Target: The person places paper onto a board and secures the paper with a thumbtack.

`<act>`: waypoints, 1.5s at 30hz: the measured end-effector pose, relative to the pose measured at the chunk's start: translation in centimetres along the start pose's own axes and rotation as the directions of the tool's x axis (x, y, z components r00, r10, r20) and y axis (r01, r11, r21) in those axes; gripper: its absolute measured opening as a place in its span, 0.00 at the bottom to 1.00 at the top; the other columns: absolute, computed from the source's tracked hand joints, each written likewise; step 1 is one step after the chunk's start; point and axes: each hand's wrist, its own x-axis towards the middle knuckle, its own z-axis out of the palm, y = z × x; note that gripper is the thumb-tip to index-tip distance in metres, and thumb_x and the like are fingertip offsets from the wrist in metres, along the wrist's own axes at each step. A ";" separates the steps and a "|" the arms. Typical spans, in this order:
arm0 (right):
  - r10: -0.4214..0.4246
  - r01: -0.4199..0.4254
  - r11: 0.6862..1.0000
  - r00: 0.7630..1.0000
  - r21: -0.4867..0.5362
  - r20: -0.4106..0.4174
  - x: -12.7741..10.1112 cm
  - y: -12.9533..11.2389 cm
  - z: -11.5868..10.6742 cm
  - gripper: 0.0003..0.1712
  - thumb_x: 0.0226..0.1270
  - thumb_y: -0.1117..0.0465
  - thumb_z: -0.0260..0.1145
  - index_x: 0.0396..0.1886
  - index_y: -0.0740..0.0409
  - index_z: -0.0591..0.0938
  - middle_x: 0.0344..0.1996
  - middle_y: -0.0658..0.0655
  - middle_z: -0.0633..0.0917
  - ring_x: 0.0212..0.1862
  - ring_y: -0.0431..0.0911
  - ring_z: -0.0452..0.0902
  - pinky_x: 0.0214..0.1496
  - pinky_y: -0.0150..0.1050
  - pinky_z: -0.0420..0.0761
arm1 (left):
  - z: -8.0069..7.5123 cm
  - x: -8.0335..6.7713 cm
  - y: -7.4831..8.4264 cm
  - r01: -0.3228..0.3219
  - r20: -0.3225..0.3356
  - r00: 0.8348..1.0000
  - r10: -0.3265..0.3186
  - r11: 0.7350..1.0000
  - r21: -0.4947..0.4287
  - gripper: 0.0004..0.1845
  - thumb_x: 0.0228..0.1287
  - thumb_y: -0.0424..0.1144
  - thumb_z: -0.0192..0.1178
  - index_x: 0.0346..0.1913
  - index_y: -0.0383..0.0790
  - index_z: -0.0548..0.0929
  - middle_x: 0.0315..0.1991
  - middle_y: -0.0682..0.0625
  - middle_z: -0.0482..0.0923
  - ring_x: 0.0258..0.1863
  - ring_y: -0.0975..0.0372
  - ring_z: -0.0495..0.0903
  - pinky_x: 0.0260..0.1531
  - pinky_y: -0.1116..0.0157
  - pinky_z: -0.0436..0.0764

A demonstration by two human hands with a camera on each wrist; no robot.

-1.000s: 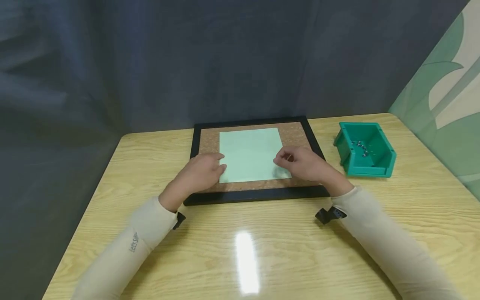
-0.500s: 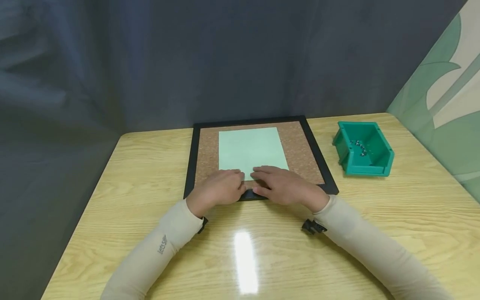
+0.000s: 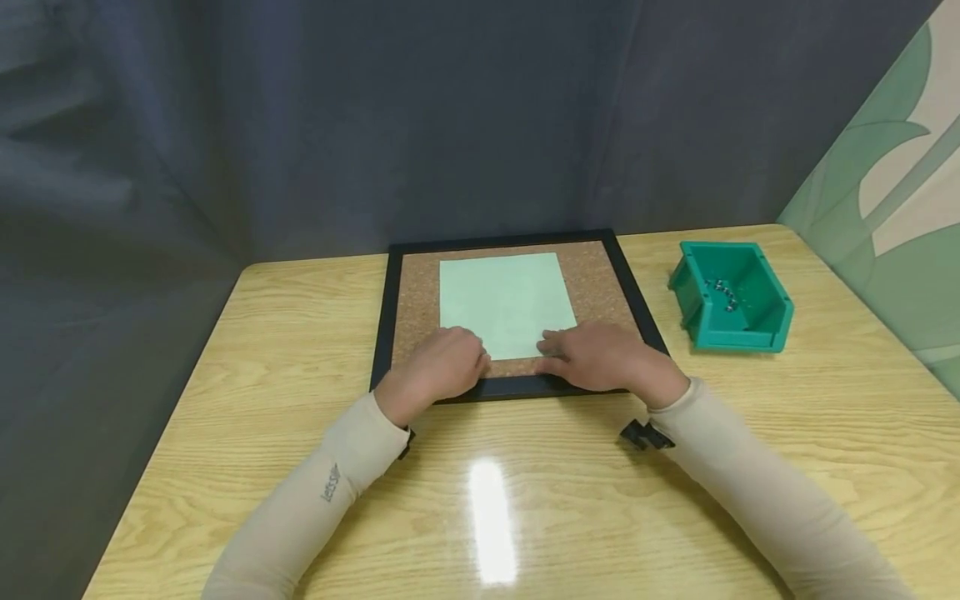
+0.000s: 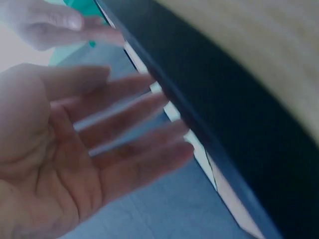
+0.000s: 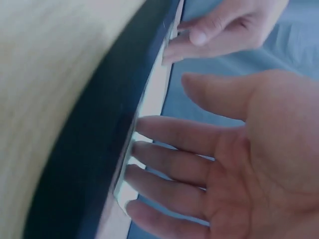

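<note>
A pale green sheet of paper [image 3: 502, 296] lies flat on a cork board [image 3: 420, 308] with a black frame [image 3: 517, 386]. My left hand [image 3: 442, 364] is over the paper's near left corner, its fingers extended and fingertips right at the sheet in the left wrist view. My right hand [image 3: 600, 357] covers the near right corner. In the right wrist view its fingers [image 5: 174, 164] are spread and nearly straight, tips at the paper's edge, thumb held apart. Neither hand grips anything. Both near corners of the sheet are hidden under the hands.
An open green plastic bin [image 3: 738, 340] stands right of the board, with several small shiny pieces [image 3: 723, 293] inside. The wooden table [image 3: 315, 325] ends at a dark curtain [image 3: 450, 125] behind and on the left. A leaf-patterned panel [image 3: 892, 217] borders the right side.
Both hands came from the paper's sides to its near edge and met near the middle, then spread apart along it. My right hand's pinched fingers have straightened. The paper looks unmoved.
</note>
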 end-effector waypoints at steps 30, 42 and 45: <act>-0.198 0.191 0.980 0.971 0.062 0.134 1.4 1.3 -1.9 0.30 0.79 0.49 0.54 0.75 0.54 0.67 0.77 0.61 0.61 0.77 0.60 0.56 0.76 0.59 0.62 | 0.6 1.2 -0.6 0.023 0.046 0.998 -0.030 0.989 0.146 0.22 0.79 0.44 0.48 0.67 0.37 0.76 0.69 0.35 0.71 0.57 0.43 0.81 0.52 0.50 0.84; -0.091 0.090 0.996 0.979 0.014 0.180 9.9 -0.5 -4.2 0.39 0.80 0.41 0.47 0.82 0.50 0.50 0.82 0.57 0.39 0.82 0.58 0.28 0.81 0.61 0.42 | 0.3 1.4 -1.3 -0.003 0.073 0.997 -0.009 0.987 0.161 0.22 0.77 0.43 0.52 0.70 0.43 0.73 0.70 0.36 0.69 0.54 0.46 0.83 0.53 0.52 0.83; -0.066 0.065 0.998 0.969 0.013 0.236 11.0 -0.8 -3.7 0.46 0.75 0.35 0.50 0.82 0.45 0.44 0.82 0.54 0.35 0.82 0.56 0.25 0.80 0.63 0.40 | 0.5 1.3 -1.5 -0.008 0.058 0.998 -0.002 0.985 0.172 0.21 0.76 0.43 0.54 0.68 0.45 0.76 0.69 0.36 0.70 0.56 0.47 0.82 0.54 0.53 0.83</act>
